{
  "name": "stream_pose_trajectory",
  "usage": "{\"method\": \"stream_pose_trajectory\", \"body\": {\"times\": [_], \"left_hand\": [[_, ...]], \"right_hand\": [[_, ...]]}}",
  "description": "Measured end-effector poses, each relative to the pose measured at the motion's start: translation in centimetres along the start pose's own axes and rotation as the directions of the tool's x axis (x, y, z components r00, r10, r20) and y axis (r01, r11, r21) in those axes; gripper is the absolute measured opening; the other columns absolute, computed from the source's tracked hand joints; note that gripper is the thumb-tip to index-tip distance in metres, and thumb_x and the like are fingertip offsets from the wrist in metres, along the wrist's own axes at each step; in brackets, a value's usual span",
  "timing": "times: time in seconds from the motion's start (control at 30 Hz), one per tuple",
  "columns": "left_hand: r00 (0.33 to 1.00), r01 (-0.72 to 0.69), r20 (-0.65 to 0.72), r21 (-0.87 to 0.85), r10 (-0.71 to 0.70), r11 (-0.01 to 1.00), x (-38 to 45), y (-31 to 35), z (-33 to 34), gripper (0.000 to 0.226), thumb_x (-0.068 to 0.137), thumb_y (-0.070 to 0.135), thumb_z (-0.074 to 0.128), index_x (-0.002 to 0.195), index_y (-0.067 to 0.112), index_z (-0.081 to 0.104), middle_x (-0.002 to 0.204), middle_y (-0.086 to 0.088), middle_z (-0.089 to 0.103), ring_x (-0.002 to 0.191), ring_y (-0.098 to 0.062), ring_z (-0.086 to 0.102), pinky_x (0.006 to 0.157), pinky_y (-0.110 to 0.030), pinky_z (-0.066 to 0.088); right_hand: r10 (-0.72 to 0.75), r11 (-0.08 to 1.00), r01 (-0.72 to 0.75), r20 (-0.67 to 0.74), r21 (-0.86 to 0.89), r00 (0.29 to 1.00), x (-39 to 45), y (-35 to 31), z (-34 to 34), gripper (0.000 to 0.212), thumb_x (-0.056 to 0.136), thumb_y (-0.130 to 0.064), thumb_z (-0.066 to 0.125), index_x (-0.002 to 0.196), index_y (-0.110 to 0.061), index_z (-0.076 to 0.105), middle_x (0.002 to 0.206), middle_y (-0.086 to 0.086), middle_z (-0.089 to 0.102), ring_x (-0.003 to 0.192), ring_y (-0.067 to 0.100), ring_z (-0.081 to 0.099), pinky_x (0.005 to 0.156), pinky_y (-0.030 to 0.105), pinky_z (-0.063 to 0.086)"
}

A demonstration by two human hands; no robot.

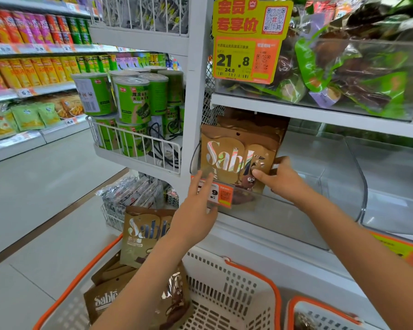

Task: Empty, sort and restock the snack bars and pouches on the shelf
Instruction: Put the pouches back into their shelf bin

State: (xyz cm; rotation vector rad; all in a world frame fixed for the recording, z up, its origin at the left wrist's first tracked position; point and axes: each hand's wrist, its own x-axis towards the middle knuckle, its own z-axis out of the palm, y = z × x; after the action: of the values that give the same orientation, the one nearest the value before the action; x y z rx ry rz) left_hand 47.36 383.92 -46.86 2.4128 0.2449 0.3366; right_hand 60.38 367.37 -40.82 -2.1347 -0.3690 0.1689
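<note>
Head cam is the only view here, so here goes. The right hand (280, 181) is curled around the lower right corner of a gold Sable pouch (236, 153), thumb on the front and fingers tucked behind, standing it upright at the far left end of the clear shelf bin (338, 167), right against the white upright post (196, 96). The left hand (197, 210) is flat with fingers straight and spread, holding nothing, its fingertips at the bin's front lip beside the orange price tag (216, 194); can't tell if it's actually touching the pouch.

More Sable pouches (143, 234) sit in the orange-rimmed basket (236, 289) below, some standing, some lying flat. A second basket (324, 313) peeks in at the bottom right. The rest of the bin looks bare, so my guess is restocking has only started.

Handling-wise: these look like light foil-type stand-up pouches, glossy, so probably a bit slick, and soft enough to buckle if squeezed in the middle. Whatever's inside may crumble, so I wouldn't crush the belly. Best grip is my guess at the sealed side edges or the top strip near the hang hole, which should be stiffer. Floppy as they are, they'd likely tip forward without something to lean on, so a flat steadying hand at the front makes sense.
</note>
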Motion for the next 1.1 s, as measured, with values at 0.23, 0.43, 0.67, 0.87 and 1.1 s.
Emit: {"method": "stream_pose_trajectory", "body": {"times": [0.23, 0.43, 0.67, 0.87, 1.1], "left_hand": [[0.999, -0.001, 0.049, 0.097, -0.004, 0.995, -3.9, -3.4, -1.3, 0.052, 0.092, 0.018, 0.056, 0.14, 0.027, 0.037, 0.145, 0.004, 0.024, 0.1, -0.018, 0.057, 0.086, -0.041, 0.051], [0.938, 0.234, 0.189, 0.271, -0.29, 0.934, -7.2, -9.8, -3.7, 0.035, 0.085, 0.022, 0.066, 0.119, 0.016, 0.059, 0.117, -0.002, 0.049, 0.11, -0.023, 0.05, 0.089, -0.029, 0.04], [0.791, 0.351, 0.307, 0.48, -0.529, 0.804, -11.0, -16.9, -4.0, 0.01, 0.089, 0.024, 0.06, 0.096, 0.019, 0.055, 0.095, 0.002, 0.056, 0.098, -0.018, 0.055, 0.085, -0.03, 0.046], [0.721, 0.3, 0.309, 0.667, -0.62, 0.682, -11.6, -27.5, -2.0, 0.023, 0.081, 0.024, 0.064, 0.104, 0.022, 0.061, 0.104, -0.001, 0.065, 0.092, -0.019, 0.061, 0.082, -0.035, 0.055], [0.818, 0.545, -0.046, 0.383, -0.573, 0.746, -8.2, -26.5, -1.6, 0.031, 0.084, 0.035, 0.065, 0.108, 0.018, 0.055, 0.105, 0.001, 0.058, 0.099, -0.024, 0.058, 0.082, -0.036, 0.049]], "right_hand": [[-0.295, 0.926, 0.364, -0.407, 0.102, 0.865, -9.0, 0.9, 0.7, 0.038, 0.082, -0.016, 0.072, 0.104, -0.022, 0.041, 0.101, -0.002, 0.053, 0.096, 0.016, 0.055, 0.087, 0.031, 0.049], [-0.121, 0.978, 0.103, 0.092, 0.179, 0.988, -14.7, 7.4, 9.4, 0.036, 0.083, -0.018, 0.072, 0.106, -0.023, 0.045, 0.108, -0.006, 0.052, 0.1, 0.016, 0.057, 0.082, 0.032, 0.053], [0.062, 0.995, -0.092, 0.452, 0.044, 0.89, -17.4, 12.7, 19.3, 0.037, 0.085, -0.027, 0.069, 0.112, -0.022, 0.044, 0.111, -0.003, 0.048, 0.094, 0.016, 0.057, 0.08, 0.028, 0.049], [0.058, 0.996, -0.022, 0.452, -0.085, 0.89, -13.4, 13.3, 24.8, 0.049, 0.083, -0.024, 0.071, 0.123, -0.012, 0.045, 0.113, 0.001, 0.052, 0.097, 0.013, 0.05, 0.079, 0.026, 0.041], [-0.049, 0.995, 0.077, 0.358, -0.066, 0.933, -7.5, 12.3, 28.7, 0.054, 0.083, -0.021, 0.071, 0.128, -0.02, 0.04, 0.131, 0.004, 0.05, 0.119, 0.021, 0.051, 0.099, 0.035, 0.043]]}}
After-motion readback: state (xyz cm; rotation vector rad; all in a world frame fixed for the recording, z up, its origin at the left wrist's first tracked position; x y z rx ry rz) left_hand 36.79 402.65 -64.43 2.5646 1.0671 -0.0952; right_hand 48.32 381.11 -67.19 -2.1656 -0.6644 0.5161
